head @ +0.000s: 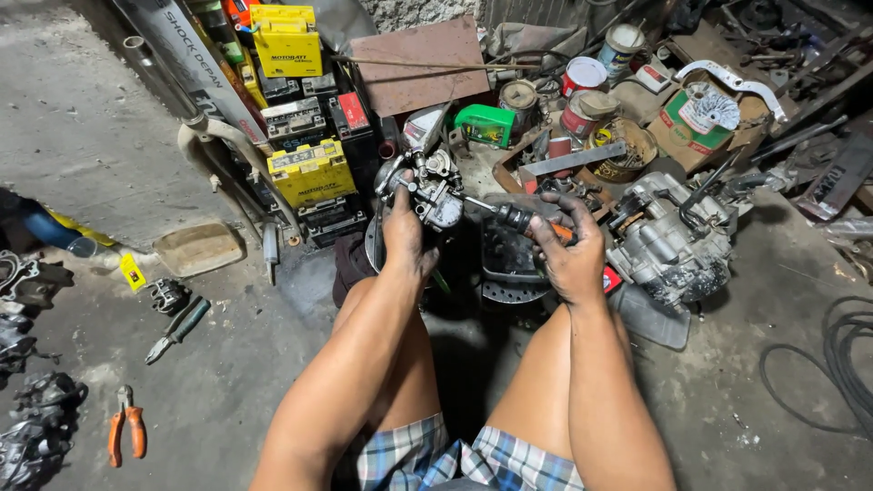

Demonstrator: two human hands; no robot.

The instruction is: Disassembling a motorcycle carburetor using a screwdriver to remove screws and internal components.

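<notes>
My left hand point(405, 235) grips a small grey metal carburetor point(427, 186), held up in front of my knees. A screwdriver point(509, 216) with a black and orange handle is in my right hand point(568, 253); its shaft points left and the tip touches the carburetor's side. Both hands are dirty with grease. Below them lies a dark brake disc point(509, 273) on the floor, partly hidden by my hands.
A grey engine block point(668, 241) sits just right of my right hand. Stacked yellow and black batteries point(309, 168) stand at the left. Cans, a green box point(485, 125) and metal scrap crowd the back. Orange pliers point(127, 435) and another tool point(177, 329) lie on the concrete floor; cables point(837, 373) coil right.
</notes>
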